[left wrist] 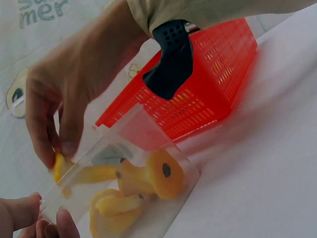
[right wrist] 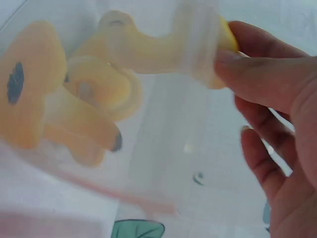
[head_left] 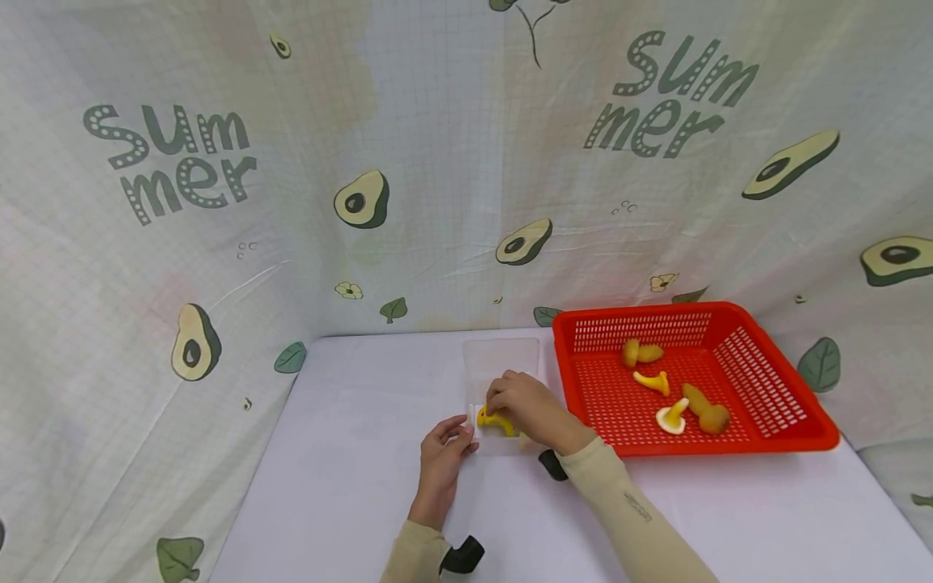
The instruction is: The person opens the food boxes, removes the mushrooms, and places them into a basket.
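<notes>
My right hand (head_left: 528, 409) pinches a yellow toy mushroom (head_left: 498, 421) by its cap between thumb and fingers. In the left wrist view that mushroom (left wrist: 94, 173) lies across the rim of a clear plastic box (left wrist: 176, 218), its stem inside. My left hand (head_left: 440, 461) grips the near-left side of the box, thumb and fingers at its edge. Inside, a thick mushroom with a dark spot on its cap (left wrist: 166, 173) and a curled yellow one (left wrist: 116, 213) rest together. The right wrist view shows my right hand (right wrist: 277, 89) beside the cloudy box wall.
A red perforated basket (head_left: 794, 441) stands to the right of the box, holding several toy mushrooms, among them a white-capped one (head_left: 672, 417) and a yellow one (head_left: 652, 382). A translucent flap (head_left: 503, 352) extends behind the box. Printed cloth (head_left: 437, 283) hangs behind the white table (head_left: 350, 445).
</notes>
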`<action>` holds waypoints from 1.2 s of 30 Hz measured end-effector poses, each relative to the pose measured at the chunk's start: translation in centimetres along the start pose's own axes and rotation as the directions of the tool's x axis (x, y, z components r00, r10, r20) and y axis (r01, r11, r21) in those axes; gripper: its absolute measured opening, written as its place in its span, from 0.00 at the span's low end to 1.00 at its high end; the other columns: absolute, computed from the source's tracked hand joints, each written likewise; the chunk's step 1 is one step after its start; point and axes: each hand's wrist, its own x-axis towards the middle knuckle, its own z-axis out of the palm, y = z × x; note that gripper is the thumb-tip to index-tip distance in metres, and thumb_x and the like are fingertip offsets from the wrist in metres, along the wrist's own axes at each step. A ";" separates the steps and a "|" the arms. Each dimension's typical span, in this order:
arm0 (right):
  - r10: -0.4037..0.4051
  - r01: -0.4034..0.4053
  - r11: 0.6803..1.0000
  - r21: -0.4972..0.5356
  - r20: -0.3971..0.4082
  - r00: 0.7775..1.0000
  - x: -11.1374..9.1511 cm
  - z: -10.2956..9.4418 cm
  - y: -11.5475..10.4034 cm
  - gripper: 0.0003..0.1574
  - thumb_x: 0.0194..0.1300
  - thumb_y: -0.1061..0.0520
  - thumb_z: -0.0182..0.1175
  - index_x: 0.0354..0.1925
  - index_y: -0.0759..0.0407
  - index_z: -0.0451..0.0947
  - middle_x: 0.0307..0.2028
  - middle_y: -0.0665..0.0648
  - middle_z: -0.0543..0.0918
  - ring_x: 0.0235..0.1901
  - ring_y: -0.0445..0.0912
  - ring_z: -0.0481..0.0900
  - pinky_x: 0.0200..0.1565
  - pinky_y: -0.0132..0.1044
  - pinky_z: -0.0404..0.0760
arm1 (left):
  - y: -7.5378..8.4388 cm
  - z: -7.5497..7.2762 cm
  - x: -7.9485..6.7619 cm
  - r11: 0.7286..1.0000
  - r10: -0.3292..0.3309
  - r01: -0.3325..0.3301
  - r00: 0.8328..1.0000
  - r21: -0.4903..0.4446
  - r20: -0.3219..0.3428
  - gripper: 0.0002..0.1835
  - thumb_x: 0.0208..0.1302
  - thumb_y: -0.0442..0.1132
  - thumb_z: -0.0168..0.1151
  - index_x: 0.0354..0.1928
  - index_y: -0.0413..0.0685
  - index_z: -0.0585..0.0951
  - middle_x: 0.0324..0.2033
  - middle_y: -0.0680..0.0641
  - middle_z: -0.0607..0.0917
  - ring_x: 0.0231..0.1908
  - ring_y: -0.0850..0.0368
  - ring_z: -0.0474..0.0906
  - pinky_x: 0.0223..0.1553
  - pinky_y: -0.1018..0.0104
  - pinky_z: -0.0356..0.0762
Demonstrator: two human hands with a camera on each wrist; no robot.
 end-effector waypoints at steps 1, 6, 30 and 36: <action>-0.018 0.018 1.000 0.007 -0.036 0.999 -0.1 -0.2 0.0 0.06 0.50 0.61 0.70 0.29 0.51 0.87 0.34 0.45 0.80 0.36 0.42 0.74 0.39 0.34 0.75 | 0.0 0.0 0.0 1.000 -0.001 0.001 1.000 0.001 -0.001 0.17 0.58 0.26 0.61 0.50 0.28 0.74 0.32 0.45 0.74 0.29 0.55 0.76 0.35 0.66 0.81; -0.060 0.066 0.997 0.027 -0.196 0.979 -1.0 -1.7 0.0 0.09 0.48 0.64 0.70 0.30 0.52 0.86 0.35 0.46 0.81 0.38 0.42 0.74 0.41 0.37 0.73 | -0.1 -0.2 0.1 1.000 0.000 0.000 1.000 0.007 -0.005 0.18 0.58 0.27 0.62 0.50 0.29 0.74 0.32 0.45 0.75 0.29 0.54 0.76 0.35 0.65 0.82; 0.208 -0.223 0.975 0.007 -0.395 0.895 -8.5 -7.8 2.0 0.16 0.44 0.64 0.72 0.36 0.52 0.85 0.39 0.46 0.81 0.43 0.41 0.72 0.49 0.37 0.71 | 0.8 -0.3 -0.2 0.998 -0.058 0.057 0.998 0.015 0.026 0.22 0.58 0.30 0.63 0.53 0.27 0.72 0.34 0.43 0.74 0.31 0.53 0.75 0.40 0.61 0.81; 0.232 -0.269 0.963 -0.024 -0.435 0.870 -10.1 -8.5 3.2 0.19 0.42 0.65 0.73 0.36 0.52 0.85 0.39 0.48 0.81 0.43 0.44 0.73 0.48 0.41 0.72 | 0.2 -0.2 0.1 0.999 -0.037 0.037 0.999 0.030 0.005 0.20 0.60 0.29 0.61 0.53 0.30 0.73 0.35 0.44 0.74 0.30 0.55 0.74 0.39 0.64 0.81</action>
